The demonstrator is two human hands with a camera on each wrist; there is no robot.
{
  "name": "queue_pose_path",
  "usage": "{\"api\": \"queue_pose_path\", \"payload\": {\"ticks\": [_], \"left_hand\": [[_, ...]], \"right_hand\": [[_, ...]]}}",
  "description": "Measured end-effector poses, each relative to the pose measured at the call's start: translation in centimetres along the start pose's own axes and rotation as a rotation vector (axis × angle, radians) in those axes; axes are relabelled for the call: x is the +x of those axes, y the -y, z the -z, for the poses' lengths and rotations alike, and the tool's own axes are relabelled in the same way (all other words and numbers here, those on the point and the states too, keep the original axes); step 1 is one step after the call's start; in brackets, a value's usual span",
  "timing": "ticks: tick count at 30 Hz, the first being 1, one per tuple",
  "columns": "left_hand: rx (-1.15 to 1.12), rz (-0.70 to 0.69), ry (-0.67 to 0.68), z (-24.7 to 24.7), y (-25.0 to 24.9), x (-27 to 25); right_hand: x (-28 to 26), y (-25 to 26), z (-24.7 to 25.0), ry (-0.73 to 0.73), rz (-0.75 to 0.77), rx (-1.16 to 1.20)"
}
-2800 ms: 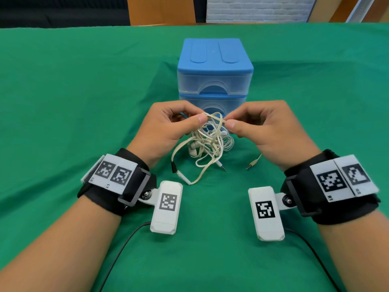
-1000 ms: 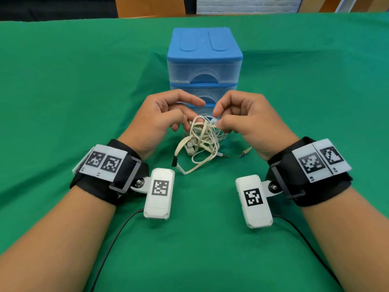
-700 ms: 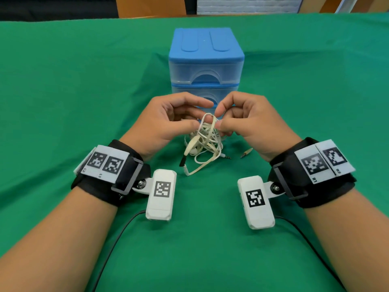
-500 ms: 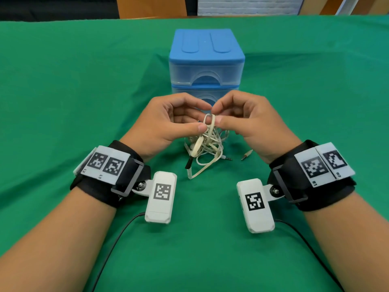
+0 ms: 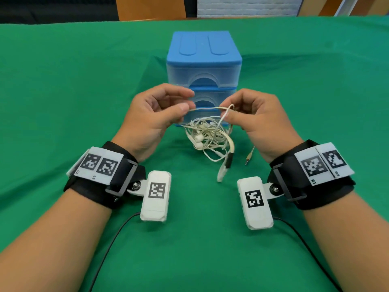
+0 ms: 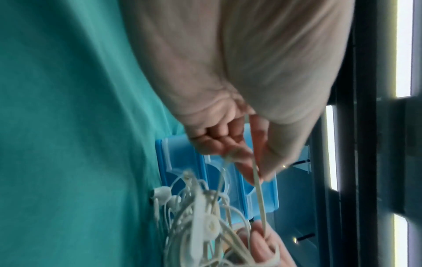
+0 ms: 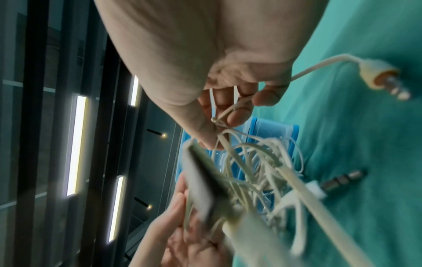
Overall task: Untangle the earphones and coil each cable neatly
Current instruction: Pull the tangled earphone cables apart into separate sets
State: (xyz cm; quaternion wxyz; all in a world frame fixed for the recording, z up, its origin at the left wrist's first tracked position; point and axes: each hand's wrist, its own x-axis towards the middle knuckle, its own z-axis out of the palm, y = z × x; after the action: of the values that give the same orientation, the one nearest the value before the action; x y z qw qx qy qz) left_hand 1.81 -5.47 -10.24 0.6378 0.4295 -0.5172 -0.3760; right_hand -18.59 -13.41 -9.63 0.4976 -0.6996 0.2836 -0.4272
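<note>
The tangle of earphones (image 5: 207, 137) is hanging just below both grips, its lowest loops reaching the green cloth (image 5: 63, 91). The left hand (image 5: 153, 116) and right hand (image 5: 256, 119) are each pinching 1 flat cable (image 5: 205, 108), stretched taut between them. Judgement: keep pulling gently, feeding slack; yanking is likely tightening knots underneath.

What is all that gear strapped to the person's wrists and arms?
Both forearms are bare, with no sleeves. Each wrist wears a wide black strap carrying white cards printed with black square codes. A small white box with its own code hangs off each strap on a metal bracket; the right one matches. A thin black cable trails from each box.
</note>
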Motion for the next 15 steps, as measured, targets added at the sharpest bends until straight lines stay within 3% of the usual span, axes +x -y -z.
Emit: {"api": "queue_pose_path", "payload": {"ticks": [4,8,11,15], "left_hand": [[0.251,0.059,0.153,-0.7,-0.2,0.0],[0.291,0.025,0.049,-1.3,-0.5,-0.1],[0.009,0.037,-0.040,-0.4,-0.8,0.1],[-0.384,0.082,-0.009,0.4,-1.2,0.1]], "right_hand": [[-0.3,0.2,-0.3,0.067,0.037,-0.022],[-0.4,0.2,-0.3,0.081,0.055,-0.028],[-0.2,0.0,-0.2,0.057,0.057,-0.032],[-0.1,-0.3,-0.1,0.018,0.058,-0.051]]}}
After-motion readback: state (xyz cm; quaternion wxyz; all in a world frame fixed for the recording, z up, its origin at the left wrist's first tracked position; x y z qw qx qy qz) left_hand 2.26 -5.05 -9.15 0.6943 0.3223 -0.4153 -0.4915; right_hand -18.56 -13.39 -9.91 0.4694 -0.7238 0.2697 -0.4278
